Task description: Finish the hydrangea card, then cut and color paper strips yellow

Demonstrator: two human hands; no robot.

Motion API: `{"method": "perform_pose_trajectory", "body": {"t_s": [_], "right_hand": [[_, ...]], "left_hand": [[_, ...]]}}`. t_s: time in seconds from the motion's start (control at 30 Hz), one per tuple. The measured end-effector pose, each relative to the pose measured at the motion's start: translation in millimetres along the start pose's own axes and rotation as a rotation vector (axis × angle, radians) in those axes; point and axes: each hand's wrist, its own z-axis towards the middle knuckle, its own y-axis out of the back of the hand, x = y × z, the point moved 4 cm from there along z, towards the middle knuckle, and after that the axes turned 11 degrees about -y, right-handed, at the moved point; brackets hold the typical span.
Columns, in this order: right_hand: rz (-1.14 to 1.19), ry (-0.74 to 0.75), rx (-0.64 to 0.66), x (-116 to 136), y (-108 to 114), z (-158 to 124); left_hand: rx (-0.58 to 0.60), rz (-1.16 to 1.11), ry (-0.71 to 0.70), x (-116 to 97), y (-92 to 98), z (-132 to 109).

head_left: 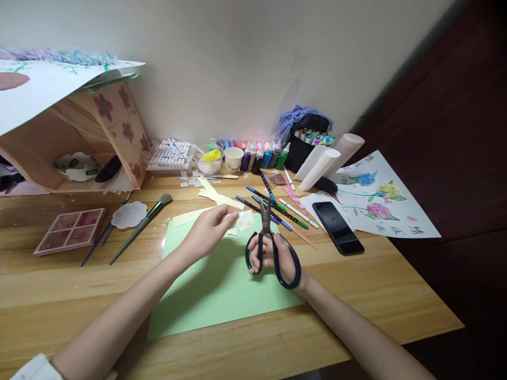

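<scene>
Between the thumb and fingers of my left hand (212,228) is a small pale piece of paper (242,220). My right hand (280,254) grips a pair of scissors (266,224) with black handles, its blades pointing up and away from me. Both hands are over a light green sheet of paper (214,295) on the wooden table. Pale yellow paper strips (216,196) lie beyond the sheet, and another strip (190,216) rests along its far left edge. Several pens (285,212) are scattered just past the scissors.
A phone (338,228) and a flower drawing (382,198) lie to the right. Paint bottles (268,157), a paper cup (233,158) and a marker box (170,154) line the wall. At left are a brush (140,229), a palette (71,230) and a cardboard box (119,126).
</scene>
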Motion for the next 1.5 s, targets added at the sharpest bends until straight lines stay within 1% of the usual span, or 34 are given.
{"method": "perform_pose_trajectory", "body": {"t_s": [0.07,0.1,0.17,0.33,0.53,0.73,0.93,1.13,1.23,1.3,1.43,1.47,1.5], "right_hand": [[-0.082,-0.037,0.087,-8,-11,-5],[-0.126,-0.045,0.115,-12,-15,-7],[-0.194,-0.048,0.139,-18,-22,-11],[-0.218,-0.04,0.094,-20,-27,-11],[-0.223,-0.04,0.083,-17,-25,-10],[-0.261,-0.026,0.068,-20,-24,-7],[-0.272,-0.019,-0.046,-12,-28,-9],[-0.247,0.004,-0.099,-12,-24,-6],[-0.184,-0.017,-0.122,-17,-17,-3],[-0.113,-0.053,-0.072,-19,-16,-1],[0.041,-0.213,0.191,-22,-23,-1],[0.064,-0.226,0.217,-21,-24,-1],[0.079,-0.206,0.204,-19,-24,0]], "left_hand": [[-0.119,0.016,0.01,2,8.0,1],[-0.157,0.031,0.01,3,10.3,1],[-0.18,0.066,0.008,3,10.8,0],[-0.098,0.084,0.015,0,-1.3,-3],[-0.072,0.063,0.018,0,-7.8,-4],[-0.076,0.047,0.015,1,-7.9,-4],[-0.093,-0.017,0.03,4,-7.8,-3],[-0.087,0.022,0.094,6,0.9,0],[-0.065,-0.041,0.116,9,5.5,1],[-0.066,-0.121,0.119,11,7.5,2],[-0.098,-0.191,0.097,15,6.7,2],[-0.104,-0.191,0.092,15,4.7,2],[-0.106,-0.189,0.089,14,1.7,1]]}}
